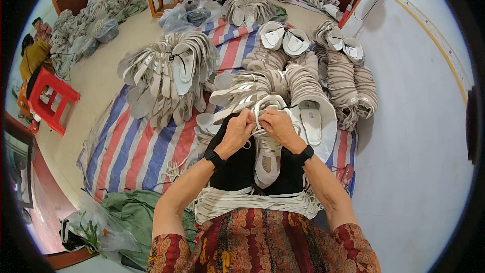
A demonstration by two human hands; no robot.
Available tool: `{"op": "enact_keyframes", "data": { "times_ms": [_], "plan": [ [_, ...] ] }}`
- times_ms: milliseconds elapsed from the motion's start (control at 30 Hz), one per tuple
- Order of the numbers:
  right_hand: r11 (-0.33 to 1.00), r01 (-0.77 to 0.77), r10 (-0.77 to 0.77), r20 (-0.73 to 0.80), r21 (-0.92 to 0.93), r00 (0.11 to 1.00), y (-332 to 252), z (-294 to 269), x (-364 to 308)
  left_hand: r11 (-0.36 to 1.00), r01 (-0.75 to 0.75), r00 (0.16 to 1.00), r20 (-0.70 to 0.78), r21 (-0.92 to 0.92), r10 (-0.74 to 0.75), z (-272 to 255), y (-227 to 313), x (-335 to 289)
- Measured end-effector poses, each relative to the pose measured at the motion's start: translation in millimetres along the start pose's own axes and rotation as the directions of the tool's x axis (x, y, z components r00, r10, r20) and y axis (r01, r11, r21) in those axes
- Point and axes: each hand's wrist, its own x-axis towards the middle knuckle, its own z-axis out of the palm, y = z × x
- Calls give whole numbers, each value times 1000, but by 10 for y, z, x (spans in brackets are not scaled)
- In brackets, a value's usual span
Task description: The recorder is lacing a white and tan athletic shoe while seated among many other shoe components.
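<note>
A beige and white shoe upper (268, 166) lies over my black-clad lap, toe toward me. At its lacing, my left hand (238, 132) is closed in a pinch on a pale shoelace, with a small loop of it hanging below the fingers. My right hand (279, 127) is closed on the shoe upper near its opening; its fingertips partly hide what they grip. A bundle of off-white shoelaces (255, 203) lies across my lap. Just beyond my hands stand stacked shoe uppers (305, 83), with a white insole-shaped piece (310, 124) at the right.
More tied bundles of uppers (172, 71) stand on a striped tarp (134, 146). A red stool (50, 98) is at the left, near two seated people. Green cloth (134, 215) and a plastic bag lie at lower left. A pale wall (404, 146) rises along the right.
</note>
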Motion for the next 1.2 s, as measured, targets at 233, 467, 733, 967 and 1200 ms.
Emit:
{"op": "enact_keyframes", "data": {
  "times_ms": [233, 467, 733, 967, 1200],
  "plan": [
    [879, -329, 105, -532, -345, 840, 311, -710, -107, 856, -223, 974, 135, 466, 180, -76, 31, -7],
    [814, -436, 559, -315, 384, 767, 433, -533, -436, 853, -82, 986, -82, 515, 144, -1, 344, 85],
    [768, -368, 455, -44, 524, 889, 359, -366, -612, 780, -480, 877, 254, 402, 408, 495, 323, 332],
    [642, -429, 535, 30, 636, 844, 395, -380, -591, 682, -556, 831, 314, 474, 459, 630, 246, 389],
    [667, -501, 544, 100, 552, 833, 295, -548, -501, 256, -455, 866, 357, 853, 349, 271, 488, 328]
  ]
}}
